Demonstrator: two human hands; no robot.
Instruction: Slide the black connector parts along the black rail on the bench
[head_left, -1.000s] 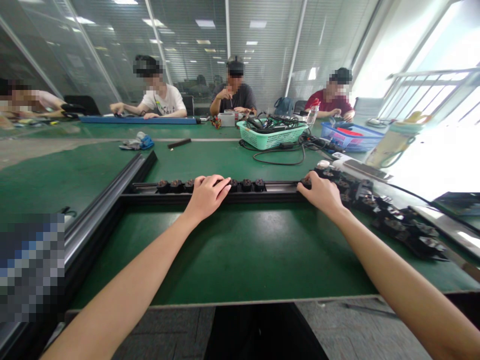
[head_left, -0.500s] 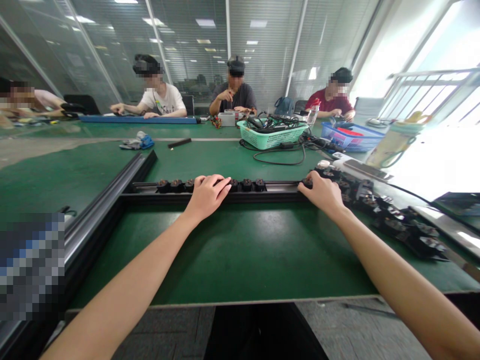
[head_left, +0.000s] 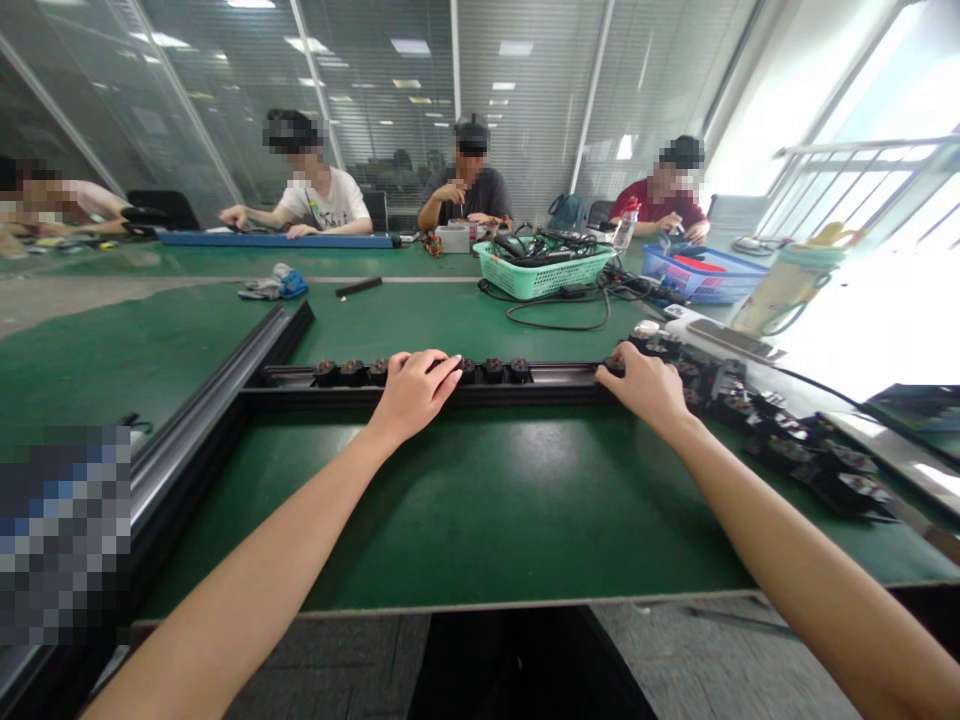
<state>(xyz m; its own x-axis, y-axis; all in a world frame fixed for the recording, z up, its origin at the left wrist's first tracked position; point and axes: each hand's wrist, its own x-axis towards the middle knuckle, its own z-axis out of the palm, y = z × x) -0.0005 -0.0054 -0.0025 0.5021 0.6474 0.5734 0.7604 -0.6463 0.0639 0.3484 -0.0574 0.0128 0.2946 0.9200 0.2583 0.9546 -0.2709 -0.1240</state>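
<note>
At left, note a long silver-and-black rail point(head_left: 199, 422) laid slantwise on the green table point(head_left: 525, 520), with a crosswise black channel point(head_left: 337, 398) meeting it near its upper end; probably set level across the front for easy reach by both hands. Upper left, well behind: blue-and-grey cloth point(head_left: 276, 284), then a short dark strip point(head_left: 360, 288), both out of the working space. In the centre, find round-topped black modules point(head_left: 493, 371) lined up in the channel, seated between its long walls, likely to keep a straight row. Over the middle of that row, see left hand point(head_left: 416, 388) draped with fingers bent, perhaps to steady modules; cannot tell whether clamped on one, undersides hidden. Right of the row, see bare channel, then right hand point(head_left: 646, 383) at the channel's right end, thumb and fingers closed about a dark part point(head_left: 615, 362), seemingly to control its position. Hands well apart. Behind, green basket point(head_left: 540, 275) of cables, set back from the channel. At right, loose module pile point(head_left: 780, 440) beside right hand, presumably for a short reach.
</note>
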